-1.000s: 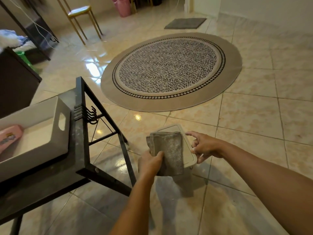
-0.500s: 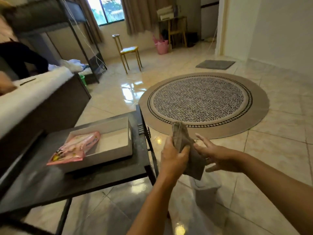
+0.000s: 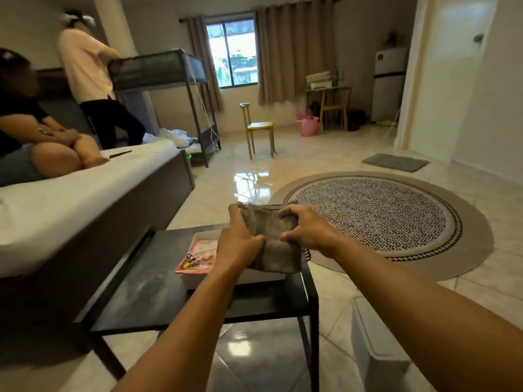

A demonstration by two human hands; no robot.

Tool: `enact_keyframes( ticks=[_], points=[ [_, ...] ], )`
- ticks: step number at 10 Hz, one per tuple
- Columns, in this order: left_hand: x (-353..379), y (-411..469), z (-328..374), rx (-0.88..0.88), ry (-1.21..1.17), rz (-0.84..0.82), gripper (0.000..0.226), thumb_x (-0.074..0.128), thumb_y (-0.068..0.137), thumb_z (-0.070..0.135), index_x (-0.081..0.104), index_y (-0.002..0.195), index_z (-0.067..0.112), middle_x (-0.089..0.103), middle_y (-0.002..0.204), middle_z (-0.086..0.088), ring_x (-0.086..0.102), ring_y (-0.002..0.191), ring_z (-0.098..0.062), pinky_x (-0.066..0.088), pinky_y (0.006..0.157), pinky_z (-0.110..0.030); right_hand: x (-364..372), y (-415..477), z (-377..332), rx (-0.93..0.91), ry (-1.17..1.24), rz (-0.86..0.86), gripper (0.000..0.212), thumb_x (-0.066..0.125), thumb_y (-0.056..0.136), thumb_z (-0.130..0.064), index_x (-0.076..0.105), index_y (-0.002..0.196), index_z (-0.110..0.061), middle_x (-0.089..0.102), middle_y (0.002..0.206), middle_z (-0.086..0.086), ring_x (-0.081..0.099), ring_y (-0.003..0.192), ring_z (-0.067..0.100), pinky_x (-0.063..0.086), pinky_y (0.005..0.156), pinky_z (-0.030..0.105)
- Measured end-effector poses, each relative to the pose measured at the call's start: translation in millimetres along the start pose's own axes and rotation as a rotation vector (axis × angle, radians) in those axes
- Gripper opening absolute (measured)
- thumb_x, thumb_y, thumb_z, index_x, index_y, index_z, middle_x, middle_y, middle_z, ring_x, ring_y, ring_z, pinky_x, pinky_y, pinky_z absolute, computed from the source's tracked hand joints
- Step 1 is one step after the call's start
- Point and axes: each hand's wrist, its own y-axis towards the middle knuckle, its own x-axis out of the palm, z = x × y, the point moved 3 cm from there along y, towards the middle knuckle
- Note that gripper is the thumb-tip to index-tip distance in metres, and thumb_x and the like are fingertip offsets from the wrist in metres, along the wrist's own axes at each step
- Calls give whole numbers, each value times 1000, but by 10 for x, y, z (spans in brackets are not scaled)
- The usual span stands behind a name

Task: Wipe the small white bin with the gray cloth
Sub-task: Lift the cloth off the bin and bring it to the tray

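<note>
Both hands are held up over the far edge of the black table (image 3: 158, 287). The left hand (image 3: 240, 240) and right hand (image 3: 307, 232) each grip the gray cloth (image 3: 273, 241), which drapes between them. The bin is hidden; a thin pale rim above the cloth may be it, but I cannot tell. Judged step: wiping, with the cloth wrapped round the bin. Next move calls for turning to a fresh face. Open floor (image 3: 353, 275) lies right; a white tray (image 3: 198, 278) sits close below.
</note>
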Motion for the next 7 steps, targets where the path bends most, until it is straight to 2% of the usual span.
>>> enact_keyframes(
  ticks=[1,2,3,4,5,6,7],
  points=[
    [-81,222,-220,-21,226,-50,82,68,89,11,21,151,34,57,134,-11,60,109,-27,51,73,-28,265,288,-22,-9,-134,-53,60,83,75,-9,59,131,-14,60,118,4,54,103,15,46,81,23],
    [-60,422,-432,-13,453,-60,63,66,87,16,40,143,28,62,127,-11,59,110,-28,53,88,-40,452,526,6,-7,-233,-69,62,82,77,-10,57,133,-12,61,127,8,52,100,14,44,83,22],
    [-14,559,-601,-39,545,-65,44,67,85,22,52,127,23,63,119,-9,59,106,-28,51,91,-44,601,693,99,20,-323,-74,63,81,79,-12,55,137,-14,60,133,10,57,112,21,49,96,32],
    [-4,659,-670,8,925,-17,40,70,82,30,57,119,22,51,124,-10,48,112,-29,42,93,-41,728,782,186,-39,-552,4,57,77,83,-26,57,135,-22,51,137,3,48,126,24,44,104,40],
    [77,730,-656,232,1076,-82,32,73,81,34,66,109,20,53,122,-5,46,113,-26,34,95,-45,851,795,191,-164,-858,-162,44,70,83,-47,65,124,-31,54,133,-3,46,126,21,35,105,45],
    [219,718,-699,233,1089,-361,23,68,87,37,66,103,21,63,112,-1,54,113,-23,25,107,-52,996,772,274,-65,-1011,-469,35,63,88,-48,70,116,-29,67,119,0,57,117,24,39,104,48],
    [193,709,-655,209,1046,-404,21,64,92,33,66,108,20,66,108,-1,56,116,-23,15,115,-58,915,742,185,-37,-865,-451,45,65,89,-44,63,131,-28,68,127,-2,59,119,24,40,109,48]
  ],
)
